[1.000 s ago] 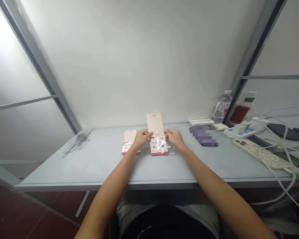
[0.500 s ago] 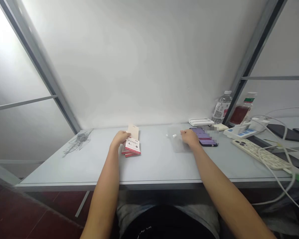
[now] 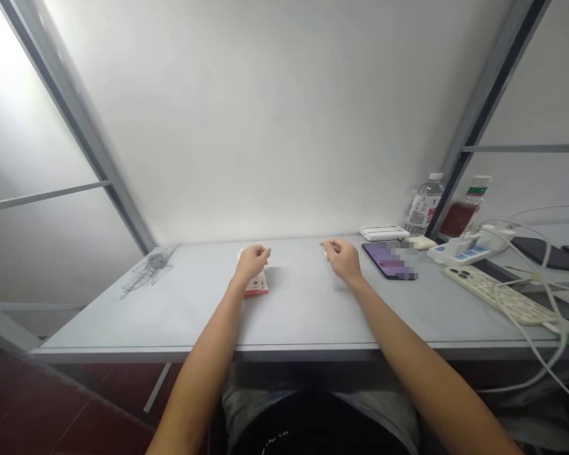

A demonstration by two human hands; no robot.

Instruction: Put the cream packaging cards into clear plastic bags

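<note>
Stack of red-edged card packets (image 3: 256, 288) on the grey tabletop (image 3: 303, 322), mostly under the curled left hand (image 3: 253, 263), grip unclear from this view. Right hand (image 3: 343, 260) narrowly curled, apparently empty, just beside a purple-screened phone (image 3: 387, 260). Compared with half a second earlier: left hand farther over the stack, right hand shifted off the phone's edge.

Pale grey table (image 3: 303, 322): a stack of red-edged card packets (image 3: 258, 287) is being carried left of centre. Toward the far right, a dark phone (image 3: 389, 260) with a pixelated purple screen is being supported near a white power bank (image 3: 384, 233). A grey crack-like mark (image 3: 148, 272) is being shown at far left.
</note>
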